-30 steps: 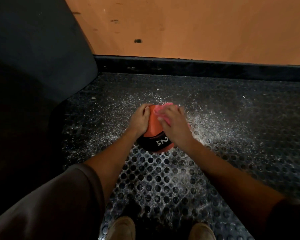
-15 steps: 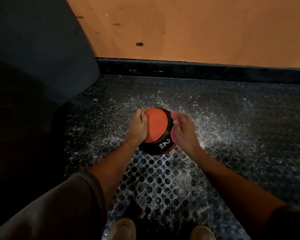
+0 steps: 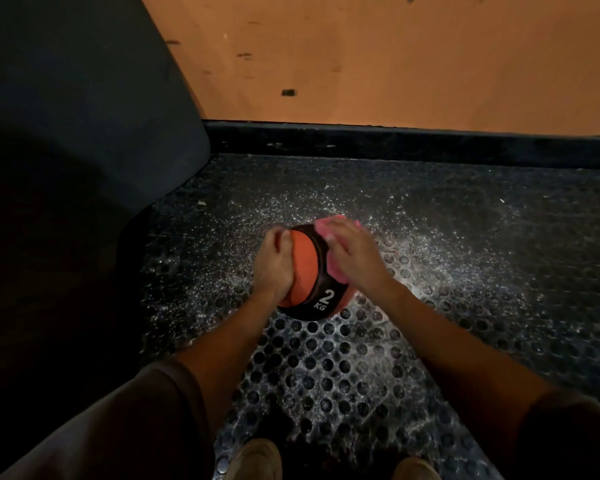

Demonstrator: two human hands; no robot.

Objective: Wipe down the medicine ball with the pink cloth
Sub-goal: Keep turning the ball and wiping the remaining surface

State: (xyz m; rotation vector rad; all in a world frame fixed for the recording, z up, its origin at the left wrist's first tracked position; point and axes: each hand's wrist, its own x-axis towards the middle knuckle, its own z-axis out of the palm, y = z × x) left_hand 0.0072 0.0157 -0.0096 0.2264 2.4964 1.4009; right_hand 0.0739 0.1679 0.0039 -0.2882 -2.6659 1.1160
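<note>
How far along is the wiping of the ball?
Done: the cloth is already on the ball. In hand: the right grip presses it against the upper right side, while the left grip holds the left side. Left: the underside on the mat and the patch under the left grip; how clean the rest is cannot be told.

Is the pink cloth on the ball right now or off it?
On it. The right hand presses the pink cloth against the upper right of the medicine ball; the left hand holds the other side.
</note>
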